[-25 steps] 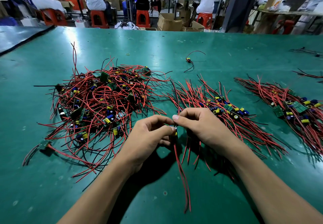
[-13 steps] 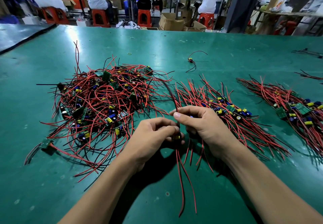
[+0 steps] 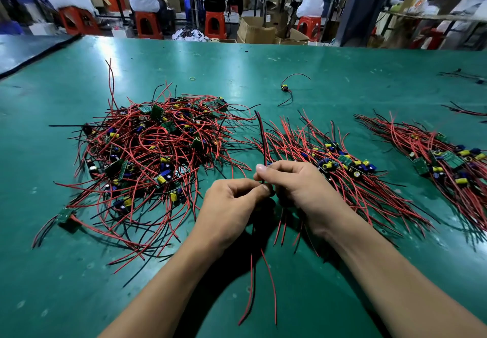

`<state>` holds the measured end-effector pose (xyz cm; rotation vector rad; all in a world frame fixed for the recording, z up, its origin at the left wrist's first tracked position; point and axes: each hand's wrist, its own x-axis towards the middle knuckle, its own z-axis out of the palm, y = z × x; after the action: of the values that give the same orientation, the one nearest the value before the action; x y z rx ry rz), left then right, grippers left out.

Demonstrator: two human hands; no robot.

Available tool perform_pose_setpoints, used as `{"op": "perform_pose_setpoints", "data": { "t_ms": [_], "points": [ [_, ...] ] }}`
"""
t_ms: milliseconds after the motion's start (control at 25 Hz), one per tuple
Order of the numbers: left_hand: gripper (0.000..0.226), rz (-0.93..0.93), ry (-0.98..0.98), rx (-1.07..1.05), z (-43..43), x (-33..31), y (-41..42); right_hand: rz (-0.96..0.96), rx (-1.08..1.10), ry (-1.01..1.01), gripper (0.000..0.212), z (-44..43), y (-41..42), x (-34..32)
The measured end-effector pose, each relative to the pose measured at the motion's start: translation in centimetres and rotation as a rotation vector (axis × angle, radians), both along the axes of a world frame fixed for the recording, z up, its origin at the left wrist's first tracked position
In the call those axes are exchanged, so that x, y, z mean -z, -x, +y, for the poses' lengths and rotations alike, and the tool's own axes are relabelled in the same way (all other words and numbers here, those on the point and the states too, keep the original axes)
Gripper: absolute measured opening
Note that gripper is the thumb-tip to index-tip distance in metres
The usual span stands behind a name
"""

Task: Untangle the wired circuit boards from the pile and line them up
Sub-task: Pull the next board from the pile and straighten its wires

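Two hands are meeting mid-table, the left hand and right hand both pinching one board's wires with curled fingers. Some red and black strands are rising past the right thumb while others are dangling toward the near edge. Fingers are hiding the board itself. Toward the left edge, the pile is lying tangled. A straightened row is lying just beside the right hand, and a second row is lying near the right edge.
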<state>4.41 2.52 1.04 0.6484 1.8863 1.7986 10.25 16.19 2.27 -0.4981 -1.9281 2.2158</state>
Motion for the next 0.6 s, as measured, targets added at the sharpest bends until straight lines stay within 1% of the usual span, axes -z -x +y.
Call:
{"op": "perform_pose_setpoints", "data": {
  "t_ms": [80, 280, 440, 600],
  "points": [
    [0.018, 0.0, -0.019, 0.0, 0.1, 0.0, 0.0, -0.028, -0.01, 0.132, 0.02, -0.1, 0.1, 0.1],
    [0.017, -0.01, -0.026, 0.027, 0.0, 0.2, 0.3, -0.019, 0.014, 0.176, 0.03, 0.1, 0.6, 0.2],
    [0.017, -0.084, -0.014, 0.092, -0.6, -0.1, 0.7, 0.036, 0.051, 0.265, 0.027, 0.6, 0.6, 0.1],
    [0.02, -0.171, -0.016, 0.151, -1.0, -0.3, 1.1, 0.03, 0.067, 0.363, 0.026, 1.0, 0.5, -0.5]
  ]
}}
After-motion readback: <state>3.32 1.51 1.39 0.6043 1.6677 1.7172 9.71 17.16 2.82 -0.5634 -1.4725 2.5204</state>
